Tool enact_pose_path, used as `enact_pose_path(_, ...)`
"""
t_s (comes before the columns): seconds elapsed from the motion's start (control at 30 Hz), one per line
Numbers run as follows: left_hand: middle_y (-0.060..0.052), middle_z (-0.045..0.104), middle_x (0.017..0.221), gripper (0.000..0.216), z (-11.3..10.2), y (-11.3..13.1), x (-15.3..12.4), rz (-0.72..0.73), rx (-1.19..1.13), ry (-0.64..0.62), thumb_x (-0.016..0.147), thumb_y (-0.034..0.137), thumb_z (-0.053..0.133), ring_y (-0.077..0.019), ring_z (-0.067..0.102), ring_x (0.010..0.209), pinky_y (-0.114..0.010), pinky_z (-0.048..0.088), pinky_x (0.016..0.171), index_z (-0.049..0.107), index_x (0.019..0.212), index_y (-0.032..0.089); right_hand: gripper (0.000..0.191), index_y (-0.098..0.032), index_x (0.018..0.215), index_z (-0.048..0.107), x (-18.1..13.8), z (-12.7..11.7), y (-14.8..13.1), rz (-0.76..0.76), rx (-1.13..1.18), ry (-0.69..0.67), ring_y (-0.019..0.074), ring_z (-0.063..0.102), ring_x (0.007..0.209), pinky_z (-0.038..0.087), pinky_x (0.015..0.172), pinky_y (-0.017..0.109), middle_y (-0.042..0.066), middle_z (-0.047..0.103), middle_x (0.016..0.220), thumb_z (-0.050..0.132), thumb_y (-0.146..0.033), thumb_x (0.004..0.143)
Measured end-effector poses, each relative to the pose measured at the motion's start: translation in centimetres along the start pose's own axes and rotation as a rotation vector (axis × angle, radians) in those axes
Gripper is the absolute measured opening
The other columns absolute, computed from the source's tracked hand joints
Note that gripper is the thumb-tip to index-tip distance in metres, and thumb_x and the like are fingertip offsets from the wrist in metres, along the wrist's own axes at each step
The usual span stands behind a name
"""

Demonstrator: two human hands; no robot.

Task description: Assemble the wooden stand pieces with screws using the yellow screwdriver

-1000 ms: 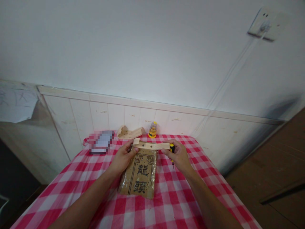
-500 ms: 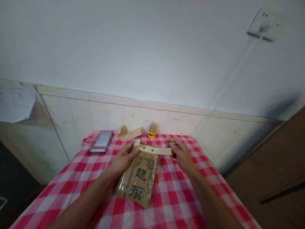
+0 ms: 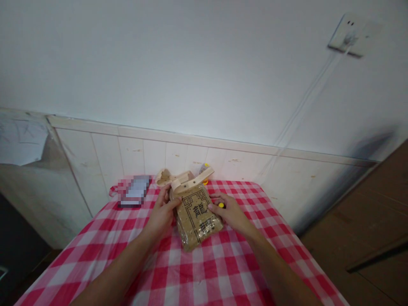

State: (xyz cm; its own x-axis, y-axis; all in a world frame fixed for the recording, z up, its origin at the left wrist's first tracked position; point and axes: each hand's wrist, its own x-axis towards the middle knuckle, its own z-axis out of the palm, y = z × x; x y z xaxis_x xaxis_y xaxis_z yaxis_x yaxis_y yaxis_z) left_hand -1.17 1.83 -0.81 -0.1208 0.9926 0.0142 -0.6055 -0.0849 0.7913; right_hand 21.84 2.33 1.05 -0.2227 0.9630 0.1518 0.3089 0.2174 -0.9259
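**Two-handed hold on a wrapped package (image 3: 195, 219) with a wooden strip (image 3: 193, 183)**

My left hand (image 3: 162, 213) grasps the package at its far left corner, thumb on the printed face and fingers reaching behind, probably so that the face stays turned towards me. The holed strip runs along the far edge, its right end raised; whether it is fastened there, I cannot tell. My right hand (image 3: 234, 216) curls around a yellow-ended tool (image 3: 221, 205), which shows only its end. The right thumb lies at the package's right edge, seemingly to steady it without putting the tool aside. Both hands work over the checked tablecloth (image 3: 191, 276). At its far side lie a second wooden piece (image 3: 163, 177) and, partly hidden behind the strip, a yellow-capped container (image 3: 204, 168); a blurred flat object (image 3: 136, 191) rests to the left, perhaps to leave the near area free.
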Motion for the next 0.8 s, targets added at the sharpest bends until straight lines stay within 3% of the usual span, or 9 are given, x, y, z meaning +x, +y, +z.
enact_pose_path(0.13, -0.007, 0.072, 0.117, 0.072, -1.0, 0.0, -0.5, -0.106, 0.146, -0.187, 0.066, 0.02, 0.087, -0.0221, 0.07, 0.094, -0.03, 0.056, 0.074, 0.059, 0.131, 0.027, 0.037, -0.021, 0.111, 0.079, 0.1, -1.7, -0.3, 0.031, -0.168, 0.025, 0.0246, 0.074, 0.087, 0.057, 0.078, 0.038, 0.005, 0.081, 0.096, 0.077, -0.035, 0.077)
enact_pose_path(0.3, -0.007, 0.073, 0.116, 0.072, -1.8, -1.2, -0.4, -0.106, 0.273, -0.355, 0.06, 0.022, 0.094, -0.0241, 0.07, 0.099, -0.033, 0.055, 0.082, 0.062, 0.125, 0.024, 0.025, -0.022, 0.095, 0.081, 0.4, -2.8, -0.4, 0.031, -0.291, 0.152, 0.0259, 0.071, 0.086, 0.054, 0.085, 0.042, 0.005, 0.08, 0.089, 0.077, -0.023, 0.07)
enact_pose_path(0.43, -0.008, 0.072, 0.119, 0.075, -1.7, -1.5, -0.4, -0.133, 0.282, -0.363, 0.059, 0.023, 0.095, -0.0264, 0.069, 0.103, -0.035, 0.054, 0.086, 0.063, 0.128, 0.025, 0.032, -0.021, 0.104, 0.074, 0.8, -3.6, -0.2, 0.028, -0.265, 0.307, 0.0238, 0.067, 0.082, 0.052, 0.081, 0.04, 0.005, 0.075, 0.086, 0.067, -0.023, 0.074)
enact_pose_path(0.53, -0.01, 0.072, 0.122, 0.076, -1.6, -1.4, -0.5, -0.124, 0.295, -0.364, 0.057, 0.024, 0.095, -0.0278, 0.068, 0.105, -0.036, 0.054, 0.086, 0.064, 0.127, 0.024, 0.037, -0.021, 0.105, 0.065, 1.0, -5.1, -0.3, 0.038, -0.173, 0.365, 0.0202, 0.065, 0.077, 0.053, 0.074, 0.036, 0.004, 0.072, 0.092, 0.06, -0.019, 0.069)
enact_pose_path(0.63, -0.01, 0.072, 0.124, 0.078, -1.5, -1.4, -0.7, -0.131, 0.302, -0.363, 0.058, 0.027, 0.095, -0.028, 0.069, 0.107, -0.037, 0.055, 0.089, 0.063, 0.128, 0.024, 0.038, -0.022, 0.105, 0.058, 0.9, -6.4, -1.0, 0.05, -0.051, 0.369, 0.0169, 0.064, 0.07, 0.054, 0.066, 0.034, 0.004, 0.07, 0.095, 0.059, -0.02, 0.067)
enact_pose_path(0.8, -0.013, 0.072, 0.121, 0.079, -0.6, -0.9, -1.1, -0.255, 0.41, -0.312, 0.064, 0.04, 0.092, -0.0285, 0.073, 0.1, -0.037, 0.06, 0.078, 0.056, 0.132, 0.022, 0.043, -0.026, 0.109, 0.047, 1.0, -6.6, -2.2, 0.004, 0.143, 0.341, 0.0183, 0.071, 0.075, 0.059, 0.075, 0.041, 0.002, 0.067, 0.096, 0.068, -0.035, 0.072)
